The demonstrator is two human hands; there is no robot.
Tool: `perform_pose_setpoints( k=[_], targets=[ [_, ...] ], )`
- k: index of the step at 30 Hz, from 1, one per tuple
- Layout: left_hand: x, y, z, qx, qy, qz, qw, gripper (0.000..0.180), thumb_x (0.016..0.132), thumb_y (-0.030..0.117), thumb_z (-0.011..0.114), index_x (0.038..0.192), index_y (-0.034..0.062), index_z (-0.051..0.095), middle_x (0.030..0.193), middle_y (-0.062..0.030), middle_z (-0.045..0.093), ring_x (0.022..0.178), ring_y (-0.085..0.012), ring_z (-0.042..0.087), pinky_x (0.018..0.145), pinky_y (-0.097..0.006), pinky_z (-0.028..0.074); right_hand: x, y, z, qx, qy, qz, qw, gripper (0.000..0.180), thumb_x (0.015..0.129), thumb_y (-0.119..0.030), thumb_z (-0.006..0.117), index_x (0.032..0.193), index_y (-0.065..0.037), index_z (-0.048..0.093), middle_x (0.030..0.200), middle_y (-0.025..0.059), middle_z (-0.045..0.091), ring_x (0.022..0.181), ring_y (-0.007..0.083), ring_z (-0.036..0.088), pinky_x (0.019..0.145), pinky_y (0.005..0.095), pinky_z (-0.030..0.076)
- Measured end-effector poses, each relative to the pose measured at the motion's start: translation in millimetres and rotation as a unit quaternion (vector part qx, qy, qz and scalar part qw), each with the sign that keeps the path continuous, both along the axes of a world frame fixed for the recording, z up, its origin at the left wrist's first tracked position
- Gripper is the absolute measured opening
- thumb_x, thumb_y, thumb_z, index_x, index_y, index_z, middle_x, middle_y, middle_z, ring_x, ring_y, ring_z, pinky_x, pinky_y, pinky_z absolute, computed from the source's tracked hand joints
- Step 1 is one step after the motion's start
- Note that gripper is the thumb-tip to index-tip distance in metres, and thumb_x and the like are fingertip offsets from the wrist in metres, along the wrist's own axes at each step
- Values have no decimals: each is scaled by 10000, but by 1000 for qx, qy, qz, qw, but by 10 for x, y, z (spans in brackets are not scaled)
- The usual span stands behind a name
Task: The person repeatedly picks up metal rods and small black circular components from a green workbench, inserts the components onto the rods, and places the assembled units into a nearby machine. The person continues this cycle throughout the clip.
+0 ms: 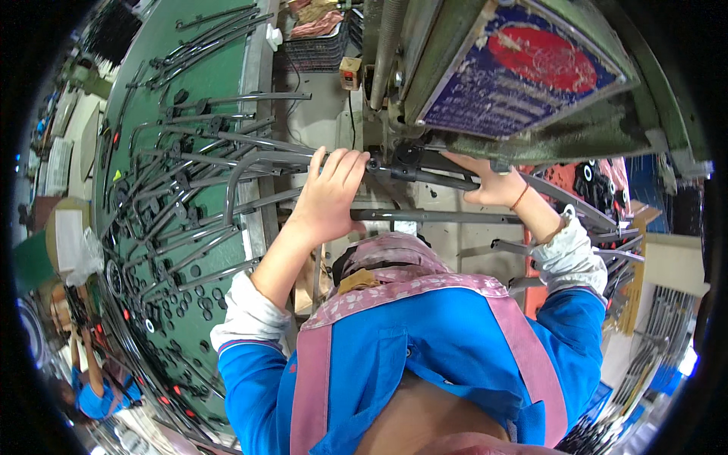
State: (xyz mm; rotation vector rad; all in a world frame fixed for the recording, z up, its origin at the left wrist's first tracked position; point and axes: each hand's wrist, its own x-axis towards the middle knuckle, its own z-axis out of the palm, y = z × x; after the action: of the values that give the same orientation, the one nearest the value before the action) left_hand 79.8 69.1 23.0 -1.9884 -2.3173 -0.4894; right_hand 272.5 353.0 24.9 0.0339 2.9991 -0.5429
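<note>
A dark grey metal tube frame [425,177] lies across in front of me, under the head of a green machine [637,106]. My left hand [327,193] is closed over its left part, fingers on top of a tube whose bent end [235,182] reaches left over the table edge. Around the frame's right part my right hand [497,186] is closed, its fingertips partly hidden beneath the machine. A dark joint piece [409,154] sits between the two hands. Nearer to me, a straight tube [436,216] runs across; whether it belongs to the same frame I cannot tell.
At left a green table [212,57] carries many bent tubes and small black round parts. A plate in blue and red [523,68] is fixed to the machine. Behind stand a black crate [315,54] and a small box [350,73]. A co-worker [98,387] is at far lower left.
</note>
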Motion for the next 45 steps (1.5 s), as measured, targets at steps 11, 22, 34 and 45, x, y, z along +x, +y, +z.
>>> perform_pose_setpoints(
  k=[11, 22, 34, 45],
  targets=[
    [-171, 221, -105, -48, -25, 8, 998, 608, 553, 78, 702, 1137, -31, 570, 1058, -133, 594, 1034, -296, 534, 879, -382, 370, -8, -81, 103, -30, -34, -67, 997, 916, 570, -240, 627, 1458, -293, 411, 905, 218, 676, 769, 387, 638, 724, 437, 510],
    [-149, 193, -91, -75, -49, 22, 996, 766, 530, 233, 867, 1184, -11, 553, 1146, -146, 594, 1118, -313, 516, 937, -396, 354, -24, -151, 211, -22, -65, -52, 996, 954, 543, -266, 650, 1465, -246, 407, 913, 235, 654, 848, 395, 634, 776, 452, 502],
    [0, -142, 389, -61, -52, 3, 997, 827, 527, 262, 885, 1221, -12, 528, 1141, -133, 577, 1082, -314, 514, 933, -403, 353, 119, -369, 490, -20, 32, -9, 999, 894, 567, -221, 669, 1434, -250, 448, 870, 183, 671, 799, 377, 648, 723, 447, 521],
    [804, -450, -286, -178, -291, 110, 934, 395, 955, 420, 503, 1089, 53, 560, 792, -221, 654, 803, -439, 627, 690, -529, 479, 396, -750, 55, 7, -32, 112, 993, 876, 580, -308, 721, 1419, -322, 467, 670, 154, 603, 606, 357, 628, 571, 447, 525]
  ],
)
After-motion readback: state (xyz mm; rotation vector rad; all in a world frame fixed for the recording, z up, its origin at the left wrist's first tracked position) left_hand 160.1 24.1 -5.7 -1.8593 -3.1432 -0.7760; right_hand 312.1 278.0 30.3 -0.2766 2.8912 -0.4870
